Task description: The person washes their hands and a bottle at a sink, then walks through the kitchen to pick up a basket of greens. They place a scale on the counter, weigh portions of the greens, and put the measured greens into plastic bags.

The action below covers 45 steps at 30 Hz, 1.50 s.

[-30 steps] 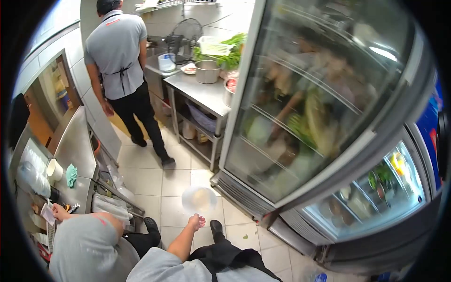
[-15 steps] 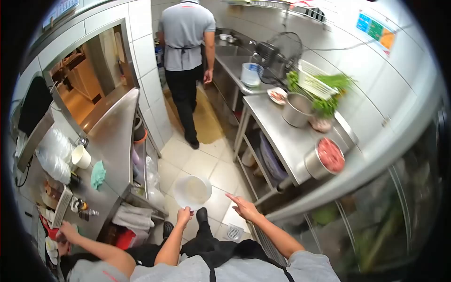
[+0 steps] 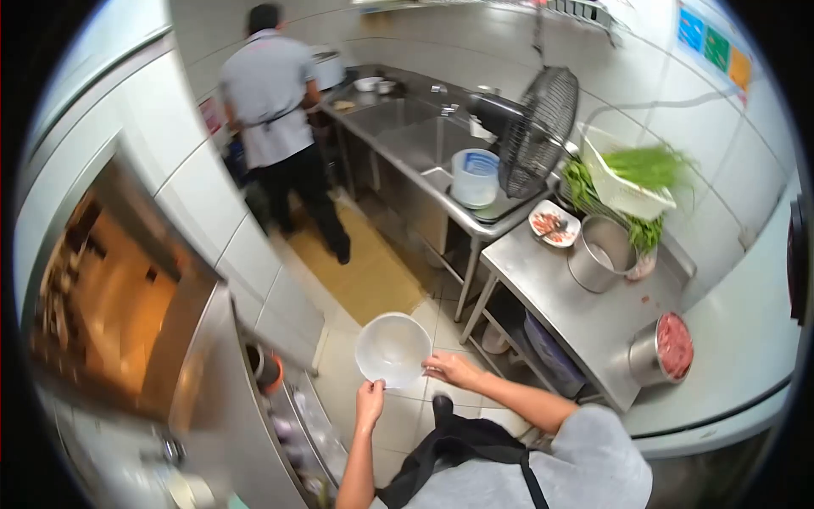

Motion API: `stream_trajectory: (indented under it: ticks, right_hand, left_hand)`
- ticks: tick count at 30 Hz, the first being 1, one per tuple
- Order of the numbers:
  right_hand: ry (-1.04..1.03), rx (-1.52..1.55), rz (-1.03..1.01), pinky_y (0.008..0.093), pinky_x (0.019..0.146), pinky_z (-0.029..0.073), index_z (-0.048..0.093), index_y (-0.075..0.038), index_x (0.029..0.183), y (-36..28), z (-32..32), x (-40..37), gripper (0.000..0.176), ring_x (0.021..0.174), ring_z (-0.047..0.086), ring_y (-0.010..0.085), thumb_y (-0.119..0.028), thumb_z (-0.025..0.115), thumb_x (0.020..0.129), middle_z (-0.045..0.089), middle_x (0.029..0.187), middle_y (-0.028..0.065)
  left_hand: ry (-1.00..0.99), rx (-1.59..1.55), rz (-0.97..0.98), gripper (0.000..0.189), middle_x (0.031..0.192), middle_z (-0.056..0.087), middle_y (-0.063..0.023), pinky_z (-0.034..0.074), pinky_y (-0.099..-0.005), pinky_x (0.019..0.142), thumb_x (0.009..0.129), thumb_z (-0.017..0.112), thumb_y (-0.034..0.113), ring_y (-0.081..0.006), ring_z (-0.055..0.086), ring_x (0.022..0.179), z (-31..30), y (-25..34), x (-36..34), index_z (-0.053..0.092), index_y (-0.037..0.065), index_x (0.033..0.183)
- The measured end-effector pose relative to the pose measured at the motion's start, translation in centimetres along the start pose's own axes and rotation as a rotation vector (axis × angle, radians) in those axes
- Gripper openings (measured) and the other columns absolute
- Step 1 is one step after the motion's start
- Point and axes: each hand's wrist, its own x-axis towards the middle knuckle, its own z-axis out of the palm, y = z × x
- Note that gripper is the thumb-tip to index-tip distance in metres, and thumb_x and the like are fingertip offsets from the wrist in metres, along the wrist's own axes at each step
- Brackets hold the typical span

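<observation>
A translucent white plastic bowl (image 3: 393, 346) hangs over the tiled floor in front of me. On its near rim, my left hand (image 3: 370, 402) is closed with the thumb and fingers pinching the edge. My right hand (image 3: 453, 371) grips the rim on the right side. Nothing can be made out inside the bowl. A yellowish mat (image 3: 360, 263) covers the floor just beyond it.
A co-worker (image 3: 271, 102) stands left of the steel sink (image 3: 415, 127). On the right, a steel table (image 3: 555, 297) bears a metal pot (image 3: 600, 254), a plate of chopped food (image 3: 554, 225) and a basket of greens (image 3: 632, 182). A pot of raw meat (image 3: 663, 349) and a fan (image 3: 543, 127) are nearby.
My right hand, stretched out apart from the bowl before, now grips its rim. My view has moved forward and turned. The co-worker ahead is further in, by the sink; the person at my left is out of view.
</observation>
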Motion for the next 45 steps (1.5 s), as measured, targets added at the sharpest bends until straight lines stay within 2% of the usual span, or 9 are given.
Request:
stream_trajectory:
  ticks: [6, 19, 26, 32, 33, 38, 42, 43, 45]
  right_hand:
    - [0.387, 0.037, 0.017, 0.0368, 0.057, 0.045, 0.055, -0.007, 0.087, 9.4, -4.4, 15.5, 0.016, 0.067, 0.056, 0.0301, -0.017, 0.062, 0.076, 0.055, 0.077, 0.0113]
    - [0.958, -0.369, 0.341, 0.0411, 0.053, 0.043, 0.054, -0.003, 0.077, 34.9, -20.6, 46.5, 0.014, 0.063, 0.057, 0.0356, -0.015, 0.061, 0.076, 0.056, 0.067, 0.0189]
    - [0.467, -1.148, 0.850, 0.0436, 0.058, 0.047, 0.053, -0.003, 0.077, 47.3, -28.4, 47.3, 0.010, 0.068, 0.060, 0.0336, -0.010, 0.046, 0.079, 0.060, 0.073, 0.0184]
    - [0.220, -1.144, 1.608, 0.0398, 0.064, 0.052, 0.065, -0.005, 0.076, 52.5, -31.8, 44.5, 0.019, 0.074, 0.064, 0.0297, -0.007, 0.046, 0.080, 0.063, 0.080, 0.0156]
    - [0.362, -1.118, 1.590, 0.0479, 0.064, 0.052, 0.065, -0.006, 0.088, 53.5, -31.9, 43.1, 0.019, 0.085, 0.062, 0.0316, -0.011, 0.048, 0.081, 0.064, 0.087, 0.0119]
    - [0.588, -1.257, 1.791, 0.0425, 0.062, 0.047, 0.061, -0.004, 0.085, 58.7, -33.6, 36.5, 0.019, 0.081, 0.060, 0.0273, -0.010, 0.043, 0.083, 0.060, 0.091, 0.0166]
    - [1.199, -1.335, 1.656, 0.0398, 0.063, 0.042, 0.057, 0.000, 0.081, 62.5, -35.1, 29.8, 0.021, 0.079, 0.057, 0.0256, -0.011, 0.040, 0.083, 0.058, 0.088, 0.0214]
    - [0.685, -1.143, 1.632, 0.0429, 0.063, 0.042, 0.053, 0.001, 0.080, 62.1, -34.8, 29.1, 0.018, 0.078, 0.057, 0.0325, -0.011, 0.041, 0.081, 0.056, 0.086, 0.0257]
    - [0.729, -1.203, 1.723, 0.0481, 0.069, 0.045, 0.053, 0.000, 0.084, 56.2, -32.6, 42.9, 0.013, 0.082, 0.057, 0.0361, -0.012, 0.050, 0.079, 0.057, 0.082, 0.0205]
  left_hand:
    - [-0.142, -0.399, 0.179, 0.032, 0.095, 0.058, -0.0076, 0.044, -0.0260, 0.071, 0.092, 0.041, 0.030, -0.0140, 0.056, 0.085, -2.5, 13.9, 12.2, 0.049, 0.004, 0.110]
    - [0.132, -0.409, -0.036, 0.035, 0.099, 0.057, -0.0088, 0.044, -0.0282, 0.070, 0.090, 0.044, 0.029, -0.0157, 0.056, 0.088, -14.4, 10.9, 40.0, 0.044, 0.007, 0.117]
    - [-0.063, -0.373, 0.074, 0.030, 0.095, 0.059, -0.0066, 0.043, -0.0254, 0.068, 0.091, 0.044, 0.024, -0.0133, 0.056, 0.083, -17.0, 14.6, 60.7, 0.046, 0.006, 0.115]
    - [-0.229, -0.226, 0.234, 0.028, 0.097, 0.059, -0.0066, 0.043, -0.0237, 0.071, 0.091, 0.045, 0.023, -0.0117, 0.055, 0.087, -17.3, 27.5, 73.8, 0.048, 0.005, 0.112]
    - [-0.233, -0.222, 0.245, 0.028, 0.097, 0.059, -0.0066, 0.043, -0.0237, 0.071, 0.091, 0.045, 0.023, -0.0117, 0.055, 0.087, -16.9, 28.5, 75.8, 0.048, 0.005, 0.112]
    - [-0.410, -0.209, 0.182, 0.028, 0.098, 0.059, -0.0069, 0.044, -0.0244, 0.073, 0.091, 0.045, 0.024, -0.0126, 0.055, 0.091, -12.3, 32.0, 84.7, 0.048, 0.004, 0.110]
    - [-0.507, -0.203, 0.200, 0.028, 0.099, 0.060, -0.0080, 0.044, -0.0251, 0.074, 0.090, 0.045, 0.023, -0.0129, 0.055, 0.092, -7.3, 36.6, 89.5, 0.050, 0.003, 0.111]
    - [-0.489, -0.202, 0.188, 0.028, 0.099, 0.060, -0.0080, 0.044, -0.0251, 0.074, 0.090, 0.045, 0.023, -0.0129, 0.055, 0.092, -6.0, 37.4, 90.6, 0.050, 0.003, 0.111]
    - [-0.601, -0.203, 0.222, 0.028, 0.099, 0.060, -0.0079, 0.044, -0.0250, 0.075, 0.090, 0.045, 0.021, -0.0129, 0.055, 0.094, -3.1, 40.0, 93.5, 0.050, 0.003, 0.110]
